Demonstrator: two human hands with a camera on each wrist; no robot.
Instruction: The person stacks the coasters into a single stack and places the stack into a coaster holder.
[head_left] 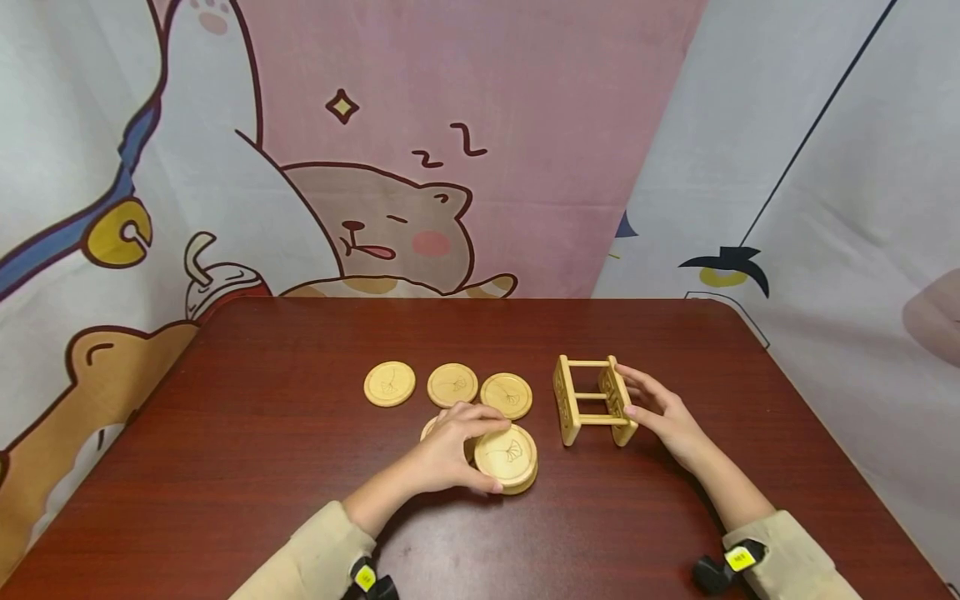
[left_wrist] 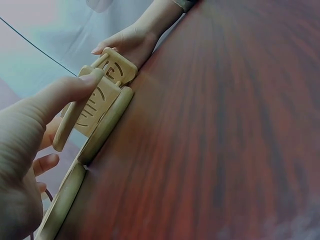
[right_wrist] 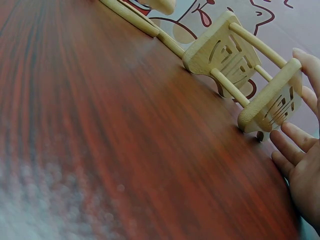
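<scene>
My left hand (head_left: 453,450) pinches a round wooden coaster (head_left: 506,456) with an engraved ginkgo leaf, thumb on the near edge and fingers at the far edge. In the left wrist view the held coaster (left_wrist: 70,127) is tilted above a second coaster (left_wrist: 107,127) lying on the table. Another coaster (head_left: 428,427) is mostly hidden behind the left hand. To the right stands a small wooden rack (head_left: 570,408) with slotted side panels joined by rods. My right hand (head_left: 667,417) touches its right panel (right_wrist: 280,102) with thumb and fingertips, the other fingers extended alongside.
Farther back on the dark red-brown table (head_left: 285,467) lie three more coasters in a row: a left one (head_left: 389,384), a middle one (head_left: 452,385) and a right one (head_left: 506,396). A cartoon-printed curtain (head_left: 525,150) hangs behind the table's far edge.
</scene>
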